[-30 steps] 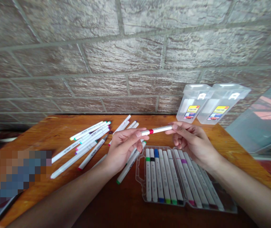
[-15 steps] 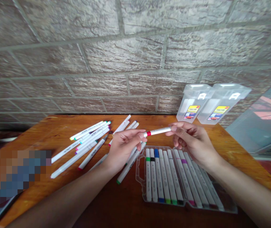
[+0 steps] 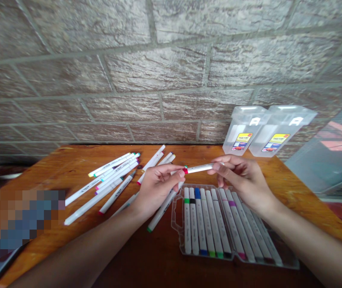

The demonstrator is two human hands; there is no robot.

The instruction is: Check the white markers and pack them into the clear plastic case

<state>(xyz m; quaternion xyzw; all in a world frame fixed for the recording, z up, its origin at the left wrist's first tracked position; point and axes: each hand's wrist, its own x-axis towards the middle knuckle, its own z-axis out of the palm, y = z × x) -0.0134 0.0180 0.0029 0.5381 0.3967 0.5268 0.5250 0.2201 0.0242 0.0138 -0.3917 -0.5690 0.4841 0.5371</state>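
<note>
A white marker (image 3: 201,167) with a red band is held nearly level between both hands. My left hand (image 3: 159,182) pinches its red-banded end between thumb and fingertips. At the other end, the thumb and fingers of my right hand (image 3: 239,173) are closed on the barrel. Below the hands lies an open clear plastic case (image 3: 175,218) with several white markers (image 3: 202,224) in rows, some with green, black, blue or purple bands. Part of the case's right side is hidden by my right hand and forearm.
Loose markers (image 3: 115,172) lie in a pile on the wooden table (image 3: 72,160), left of my left hand. Two translucent containers (image 3: 268,144) with labels stand at the back right against the stone wall (image 3: 165,64). A pixelated patch covers the left edge.
The held marker has turned about its length, so dark print now shows on its barrel. My left fingertips have slid over more of the red-banded end.
</note>
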